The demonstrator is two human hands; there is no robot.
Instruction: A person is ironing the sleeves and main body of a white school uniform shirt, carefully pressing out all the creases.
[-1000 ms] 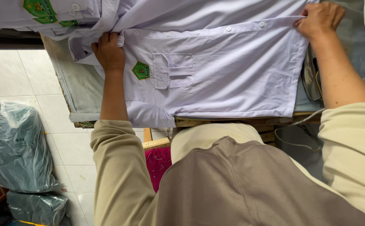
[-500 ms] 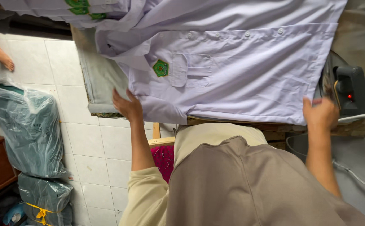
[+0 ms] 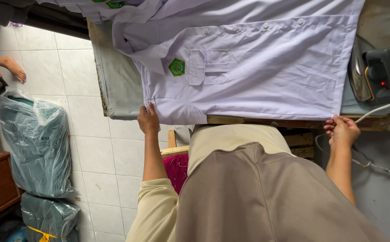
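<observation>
A pale lilac shirt (image 3: 266,67) with a chest pocket and a green hexagonal badge (image 3: 176,67) lies spread flat on a padded ironing table (image 3: 114,85). My left hand (image 3: 148,119) pinches the shirt's near hem at its left corner. My right hand (image 3: 342,131) grips the same hem at its right corner, by the table's wooden front edge (image 3: 271,122). Both hands hold the fabric at the edge nearest my body.
An electric iron (image 3: 376,74) rests at the table's right end, its white cord (image 3: 378,110) trailing down past my right hand. Plastic-wrapped bundles of green cloth (image 3: 36,143) sit on the tiled floor at left. Another person's bare foot (image 3: 13,68) shows far left.
Both hands have come down from the shirt's far side to its near hem. The view has shifted, bringing the iron fully into sight.
</observation>
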